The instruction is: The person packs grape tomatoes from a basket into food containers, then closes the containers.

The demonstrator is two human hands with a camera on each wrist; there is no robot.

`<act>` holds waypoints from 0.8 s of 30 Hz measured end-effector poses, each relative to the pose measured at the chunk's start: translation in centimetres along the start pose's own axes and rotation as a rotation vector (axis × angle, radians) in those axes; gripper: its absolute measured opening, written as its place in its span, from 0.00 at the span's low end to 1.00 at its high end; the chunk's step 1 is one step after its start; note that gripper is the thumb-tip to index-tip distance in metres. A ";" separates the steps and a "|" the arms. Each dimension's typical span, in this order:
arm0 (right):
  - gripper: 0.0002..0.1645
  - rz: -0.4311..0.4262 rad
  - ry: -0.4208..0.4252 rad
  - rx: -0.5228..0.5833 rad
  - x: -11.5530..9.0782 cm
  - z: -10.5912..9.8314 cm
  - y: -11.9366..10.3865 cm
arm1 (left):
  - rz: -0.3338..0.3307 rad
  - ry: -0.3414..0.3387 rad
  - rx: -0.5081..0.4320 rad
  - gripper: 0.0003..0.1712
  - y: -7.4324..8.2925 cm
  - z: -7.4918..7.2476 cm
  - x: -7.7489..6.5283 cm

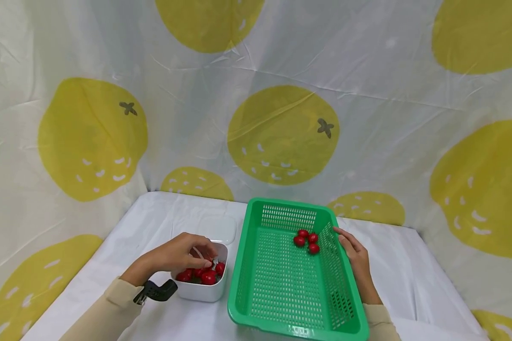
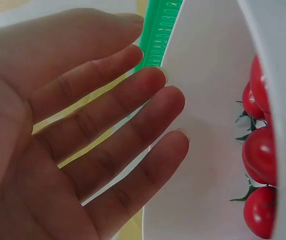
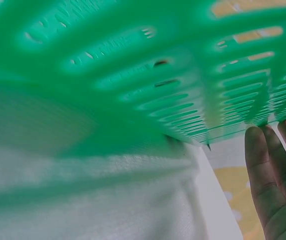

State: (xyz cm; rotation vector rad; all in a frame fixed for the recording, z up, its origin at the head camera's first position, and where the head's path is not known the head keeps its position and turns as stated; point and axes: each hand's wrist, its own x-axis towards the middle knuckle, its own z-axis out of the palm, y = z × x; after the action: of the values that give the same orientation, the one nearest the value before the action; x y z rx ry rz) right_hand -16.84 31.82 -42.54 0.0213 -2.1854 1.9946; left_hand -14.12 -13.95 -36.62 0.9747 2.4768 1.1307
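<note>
left hand (image 1: 180, 254): fingers loosely spread, empty, over box (image 1: 202, 292); right hand (image 1: 358, 259): fingers straight, touching basket (image 1: 281, 284). too firm a pinch could split tomatoes (image 1: 209, 277).

Head view: L hand (image 1: 181, 254) obscures some of the cherry tomatoes (image 1: 209, 277) in white container (image 1: 202, 294); qty not verifiable. Lettering (image 1: 299, 331) on near rim of green basket (image 1: 281, 284) too small to read. L sleeve (image 1: 104, 312) & R sleeve (image 1: 379, 322) cut off at btm edge. L wrist view: container wall hides pt. of several tomatoes; palm cropped. R wrist view: basket slots blurred up close; R hand (image 3: 282, 185) cropped by frame.
</note>
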 end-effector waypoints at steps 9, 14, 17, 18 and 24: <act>0.24 -0.011 0.000 -0.018 -0.1 0.0 0.0 | 0.055 0.004 0.007 0.10 1.1 -0.6 1.4; 0.24 -0.024 0.018 -0.028 -0.1 0.0 0.3 | 0.094 -0.006 0.029 0.09 2.4 -0.8 3.4; 0.25 -0.025 0.017 -0.016 -0.1 0.1 0.3 | 0.124 -0.017 0.041 0.10 3.3 -0.9 4.7; 0.25 -0.022 0.015 -0.010 -0.1 0.1 0.3 | 0.133 -0.023 0.043 0.10 3.6 -0.9 5.2; 0.25 -0.023 0.006 -0.021 0.0 0.1 0.2 | 0.164 -0.046 0.051 0.10 4.7 -0.8 8.0</act>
State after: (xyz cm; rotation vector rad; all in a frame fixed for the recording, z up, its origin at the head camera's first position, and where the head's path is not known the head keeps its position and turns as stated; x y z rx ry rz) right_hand -16.83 31.75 -42.77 0.0373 -2.1921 1.9565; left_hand -18.28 -6.85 -32.25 1.2242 2.4374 1.0835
